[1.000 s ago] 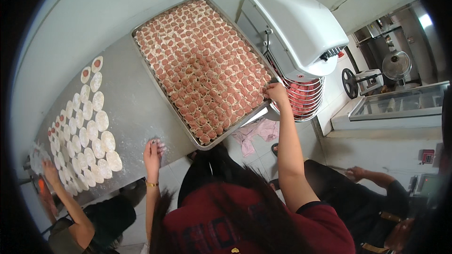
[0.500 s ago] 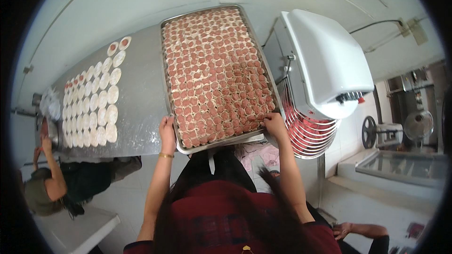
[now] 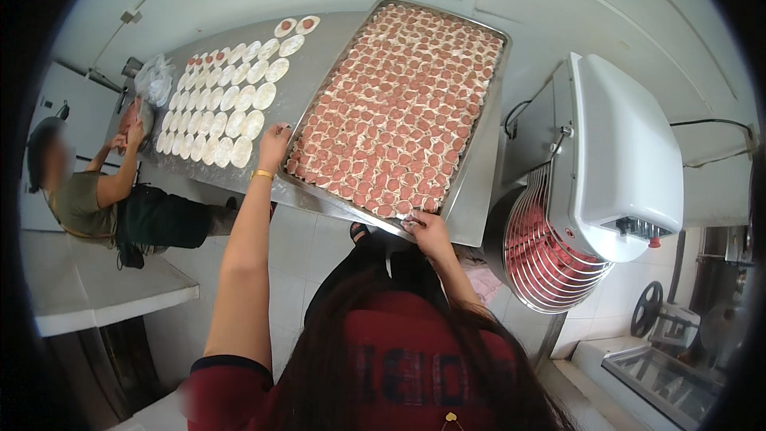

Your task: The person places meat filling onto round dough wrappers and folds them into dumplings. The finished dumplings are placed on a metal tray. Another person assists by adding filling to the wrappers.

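Note:
A large metal tray (image 3: pixel 495 108) holds tight rows of open-topped dumplings (image 3: pixel 391 100) with pink meat filling. It lies at a slant on the metal table (image 3: pixel 479 199). At its front rim, close to the near right corner, my right hand (image 3: pixel 428 233) is closed with fingertips by the first row; any small thing between them is blurred. My left hand (image 3: pixel 275 146), with a gold-coloured bracelet at the wrist, is just beside the tray's left edge. Its fingers are drawn together, and what they hold, if anything, cannot be made out.
Left of the tray lie several rows of pale round wrappers (image 3: pixel 231 100), a few topped with meat. A co-worker (image 3: pixel 92 191) has both hands at a bowl of meat (image 3: pixel 132 120). At the right stands a white mixer (image 3: pixel 622 152) with a wire guard (image 3: pixel 550 255) over red contents.
The view has swung right. The tray has shifted left, away from the mixer, baring a strip of table on its right. My left hand has moved off the near left corner, up along the left edge.

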A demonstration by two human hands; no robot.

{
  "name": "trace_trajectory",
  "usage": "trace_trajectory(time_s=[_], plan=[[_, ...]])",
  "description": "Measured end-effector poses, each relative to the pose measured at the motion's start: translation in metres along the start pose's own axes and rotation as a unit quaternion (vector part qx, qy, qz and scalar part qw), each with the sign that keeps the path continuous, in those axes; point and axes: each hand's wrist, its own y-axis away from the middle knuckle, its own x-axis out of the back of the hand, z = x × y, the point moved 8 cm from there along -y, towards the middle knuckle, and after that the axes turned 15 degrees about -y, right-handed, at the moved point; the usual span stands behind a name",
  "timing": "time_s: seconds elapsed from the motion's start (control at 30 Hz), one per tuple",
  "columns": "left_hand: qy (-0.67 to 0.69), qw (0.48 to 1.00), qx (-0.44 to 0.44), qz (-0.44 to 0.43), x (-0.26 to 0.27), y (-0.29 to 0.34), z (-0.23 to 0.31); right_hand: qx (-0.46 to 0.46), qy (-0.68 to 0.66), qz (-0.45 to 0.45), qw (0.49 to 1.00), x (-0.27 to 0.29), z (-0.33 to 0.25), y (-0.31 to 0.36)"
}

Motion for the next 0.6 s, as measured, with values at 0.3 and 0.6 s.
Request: trace_trajectory(time_s=[0.3, 0.6], plan=[[0.047, 0.987, -0.118, 0.103, 0.037, 0.152, 0.04, 0.0, 0.065, -0.069, 0.995, 0.005, -0.021, 0.003], [0.031, 0.982, -0.181, 0.044, 0.027, 0.224, 0.08, 0.104, 0.273, -0.079, 0.953, -0.005, -0.072, 0.021]])
